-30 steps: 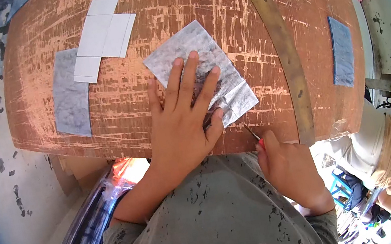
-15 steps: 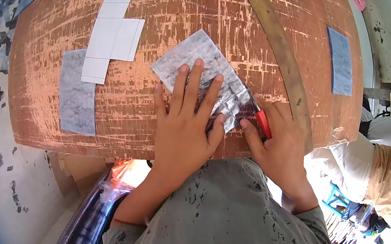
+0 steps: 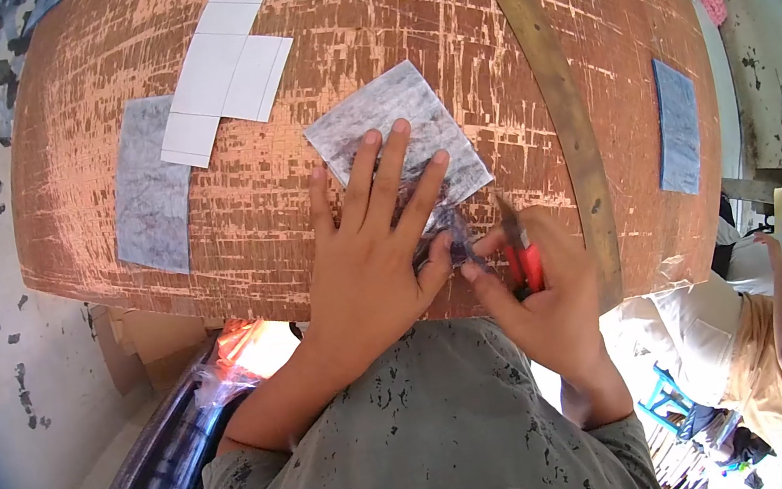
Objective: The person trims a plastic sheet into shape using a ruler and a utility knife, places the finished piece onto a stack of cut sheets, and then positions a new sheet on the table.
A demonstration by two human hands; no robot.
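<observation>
Holding a red-handled knife (image 3: 530, 267) snugly in the grip of the right hand (image 3: 557, 275), near side of the counter (image 3: 359, 27). Can't tell if also pinching the crumpled film (image 3: 455, 225) just left. Pressing the left hand (image 3: 361, 249) down flat with a wide, spread grip on a grey sheet (image 3: 443, 130) mid-counter. Off right, got a long brown strip (image 3: 554, 83), then a blue patch (image 3: 677, 126). Over left, got a grey panel (image 3: 147, 200), plus a white paper cutout (image 3: 219, 73) overlapping its right edge.
</observation>
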